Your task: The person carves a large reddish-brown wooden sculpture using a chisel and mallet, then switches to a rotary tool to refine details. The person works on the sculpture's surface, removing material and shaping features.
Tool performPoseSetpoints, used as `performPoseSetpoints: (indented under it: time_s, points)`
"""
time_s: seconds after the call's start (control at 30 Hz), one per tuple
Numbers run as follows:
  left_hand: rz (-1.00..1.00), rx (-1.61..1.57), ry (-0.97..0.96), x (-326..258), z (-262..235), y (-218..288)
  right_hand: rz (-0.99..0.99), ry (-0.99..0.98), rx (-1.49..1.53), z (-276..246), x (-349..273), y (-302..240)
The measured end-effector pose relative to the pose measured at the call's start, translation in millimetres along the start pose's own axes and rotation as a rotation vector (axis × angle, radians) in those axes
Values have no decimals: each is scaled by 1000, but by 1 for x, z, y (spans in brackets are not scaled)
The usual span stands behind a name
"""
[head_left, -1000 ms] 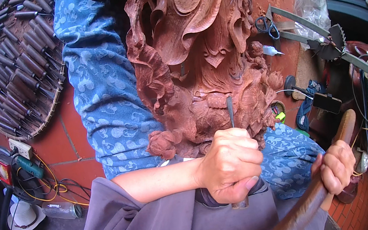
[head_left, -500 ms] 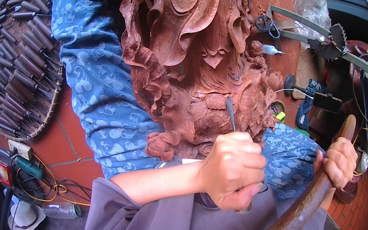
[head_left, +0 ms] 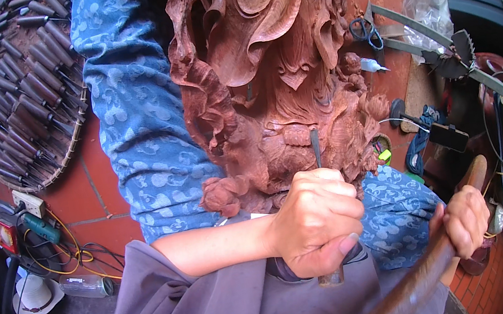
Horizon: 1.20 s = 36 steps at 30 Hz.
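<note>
In front of me lies a reddish-brown wood carving [head_left: 284, 95] with flowing folds and fine relief. My left hand [head_left: 320, 222] is wrapped round a chisel [head_left: 316, 148], whose narrow metal blade points away from me with its tip at the carved relief. The butt of its handle shows below my fist. At the right, my right hand [head_left: 467, 222] grips a long, curved wooden club [head_left: 419, 282] near its far end. The club's near part is blurred and reaches down to the lower edge, apart from the chisel.
A round basket [head_left: 85, 105] full of dark-handled carving tools [head_left: 30, 87] stands at the far left. Legs in patterned blue cloth [head_left: 149, 141] flank the carving. Scissors [head_left: 366, 30], a small glue bottle [head_left: 372, 65], a phone [head_left: 447, 136] and a toothed metal clamp [head_left: 461, 55] lie to the right.
My left fist has tilted slightly, and more of the chisel's butt shows beneath it. The club's near part has shifted a little and blurred. The carving appears slightly farther right.
</note>
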<state>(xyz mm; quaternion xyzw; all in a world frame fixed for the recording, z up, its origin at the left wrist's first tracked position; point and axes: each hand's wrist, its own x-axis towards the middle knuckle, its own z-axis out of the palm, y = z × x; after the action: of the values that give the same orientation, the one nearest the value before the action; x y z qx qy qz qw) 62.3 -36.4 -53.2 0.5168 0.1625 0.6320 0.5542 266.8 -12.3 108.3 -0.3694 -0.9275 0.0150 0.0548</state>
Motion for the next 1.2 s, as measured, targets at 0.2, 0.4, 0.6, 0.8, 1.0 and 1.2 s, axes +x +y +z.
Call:
performPoseSetpoints:
  time_s: [0.2, 0.4, 0.6, 0.8, 1.0, 1.2]
  points:
    - [6, -8, -38, -2, -2, -2, -41, 13, 143, 3, -1, 3]
    - [21, 8, -21, 3, -5, -7, -46, -3, -28, -2, 0, 5]
    - [26, 45, -40, 3, 1, 3, -10, 43, 21, -1, -3, 6]
    - [37, 40, -13, 1, 2, 0, 1, 36, 87, 0, -4, 4]
    - [-6, -21, -44, 2, -5, 2, 11, 23, 86, -1, -1, 2]
    - [-34, -82, -25, 5, -7, 1, -14, 54, 65, 0, -1, 3]
